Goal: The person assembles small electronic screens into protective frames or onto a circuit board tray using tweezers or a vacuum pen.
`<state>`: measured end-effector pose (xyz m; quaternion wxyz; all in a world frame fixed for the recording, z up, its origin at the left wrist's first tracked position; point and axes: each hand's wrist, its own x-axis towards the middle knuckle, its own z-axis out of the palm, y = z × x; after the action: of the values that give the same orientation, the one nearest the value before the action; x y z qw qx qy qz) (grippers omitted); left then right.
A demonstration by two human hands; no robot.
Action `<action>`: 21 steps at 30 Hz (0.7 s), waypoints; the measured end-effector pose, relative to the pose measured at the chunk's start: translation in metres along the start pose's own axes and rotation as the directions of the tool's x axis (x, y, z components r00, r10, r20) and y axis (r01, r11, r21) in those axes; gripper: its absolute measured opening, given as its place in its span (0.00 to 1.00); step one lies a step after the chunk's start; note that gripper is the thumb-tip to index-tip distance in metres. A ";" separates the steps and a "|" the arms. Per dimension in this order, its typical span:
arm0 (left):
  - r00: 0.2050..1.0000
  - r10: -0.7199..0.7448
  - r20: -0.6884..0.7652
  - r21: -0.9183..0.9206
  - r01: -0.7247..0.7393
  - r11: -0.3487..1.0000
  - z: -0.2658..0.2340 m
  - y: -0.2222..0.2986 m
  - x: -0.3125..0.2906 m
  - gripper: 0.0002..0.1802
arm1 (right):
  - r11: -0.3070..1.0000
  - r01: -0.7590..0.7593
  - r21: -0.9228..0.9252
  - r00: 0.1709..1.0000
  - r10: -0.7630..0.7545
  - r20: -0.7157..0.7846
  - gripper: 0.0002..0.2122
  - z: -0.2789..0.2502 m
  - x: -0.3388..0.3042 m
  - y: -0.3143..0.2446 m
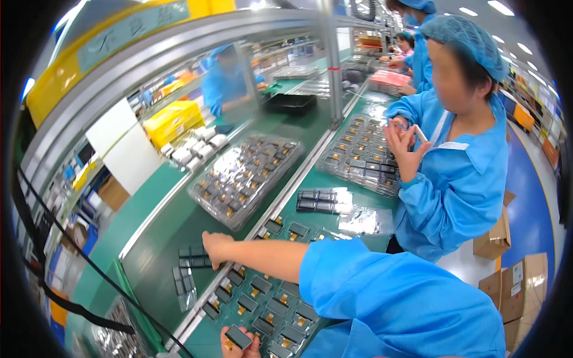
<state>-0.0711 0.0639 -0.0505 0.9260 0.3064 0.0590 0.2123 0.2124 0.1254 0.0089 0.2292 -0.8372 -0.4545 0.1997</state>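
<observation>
My right arm in its blue sleeve stretches across to the left, and my right hand [218,248] is closed at the end of a set of dark rectangular panels [192,258] on the green conveyor belt; the fingertips are partly hidden. Beside it lies a second set of panels in clear film [184,281]. Low in the view, my left hand [230,348] pinches a small display module [239,338] with a dark face. Between my hands and to the right, several similar modules with orange flex tails [261,284] lie in rows in a clear tray.
A stack of filled clear trays [239,179] stands on the belt. A co-worker [453,161] at right holds a small pale piece above another tray [361,149]. Clear film packs [364,221] lie between us. Black cables [77,238] hang at left; cardboard boxes [519,292] stand at right.
</observation>
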 end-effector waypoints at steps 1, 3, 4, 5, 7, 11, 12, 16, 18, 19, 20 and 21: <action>0.994 -0.001 -0.111 0.073 0.010 0.997 0.005 0.000 0.004 0.27 | 0.997 -0.041 0.066 0.999 0.041 -0.009 0.34 -0.005 0.002 0.006; 0.996 0.003 -0.085 0.068 0.003 0.998 0.007 -0.001 0.007 0.27 | 0.980 -0.089 0.177 0.993 0.101 -0.057 0.25 -0.004 0.004 0.013; 0.997 0.019 -0.077 0.048 -0.015 0.999 0.009 -0.001 0.009 0.27 | 0.978 -0.087 0.188 0.992 0.101 -0.071 0.25 -0.004 0.006 0.016; 0.999 0.035 -0.040 0.073 -0.032 0.997 0.013 -0.001 0.010 0.25 | 0.975 -0.036 0.219 0.983 0.074 -0.167 0.21 0.000 0.014 0.026; 0.998 0.035 -0.051 0.086 -0.030 0.996 0.012 0.000 0.009 0.24 | 0.969 0.017 0.245 0.966 0.047 -0.255 0.17 -0.002 0.015 0.032; 0.991 0.055 -0.121 0.081 -0.046 0.996 0.006 0.001 0.003 0.23 | 0.698 0.067 0.713 0.997 -0.023 -0.071 0.08 -0.026 -0.013 0.035; 0.991 0.055 -0.123 0.076 -0.046 0.996 0.005 0.001 0.004 0.23 | 0.551 0.077 0.831 0.996 -0.012 -0.085 0.07 -0.030 -0.024 0.035; 0.995 0.065 -0.079 0.115 -0.056 0.992 0.008 0.003 0.006 0.25 | 0.490 0.128 0.862 0.989 -0.130 -0.073 0.05 -0.028 -0.084 0.049; 0.993 0.095 -0.072 0.145 -0.084 0.986 0.015 0.001 0.003 0.26 | 0.534 0.103 0.839 0.981 -0.195 0.004 0.05 -0.026 -0.123 0.043; 0.981 0.167 -0.102 0.165 -0.149 0.975 0.024 -0.001 0.002 0.29 | 0.506 0.127 0.853 0.964 -0.267 0.015 0.05 -0.020 -0.137 0.041; 0.958 0.248 -0.144 0.194 -0.219 0.956 0.034 -0.003 0.001 0.32 | 0.543 0.156 0.825 0.958 -0.288 0.008 0.05 -0.016 -0.150 0.040; 0.962 0.227 -0.153 0.205 -0.194 0.959 0.038 -0.003 -0.001 0.34 | 0.569 0.178 0.803 0.944 -0.329 0.024 0.06 -0.009 -0.162 0.033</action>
<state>-0.0615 0.0406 -0.0217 0.8562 0.3771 0.1266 0.3295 0.1572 -0.0303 0.0176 0.5615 -0.5543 -0.4526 0.4155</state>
